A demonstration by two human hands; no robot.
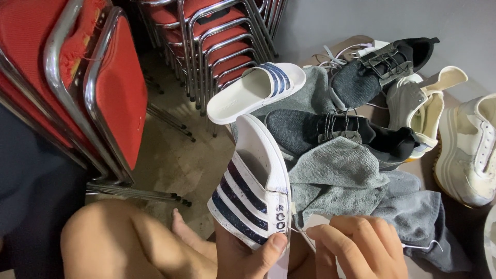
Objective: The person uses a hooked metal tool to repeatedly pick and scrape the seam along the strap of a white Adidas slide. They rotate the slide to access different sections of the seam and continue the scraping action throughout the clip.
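My left hand (248,256) grips a white slide sandal (256,181) with dark blue stripes, held tilted with its toe pointing away. My right hand (356,248) is closed beside it, its fingertips pinching a thin white thread (305,236) that hangs off the sandal's strap edge. A grey towel (351,181) lies just beyond both hands, partly under the sandal. The matching second slide sandal (256,92) rests further off on the towel's far edge.
Dark grey knit sneakers (382,64) (336,132), a grey-and-cream shoe (421,106) and a white sneaker (470,150) lie to the right. Stacked red chairs with chrome frames (98,88) stand left and behind. My bare knee (113,243) is at the lower left.
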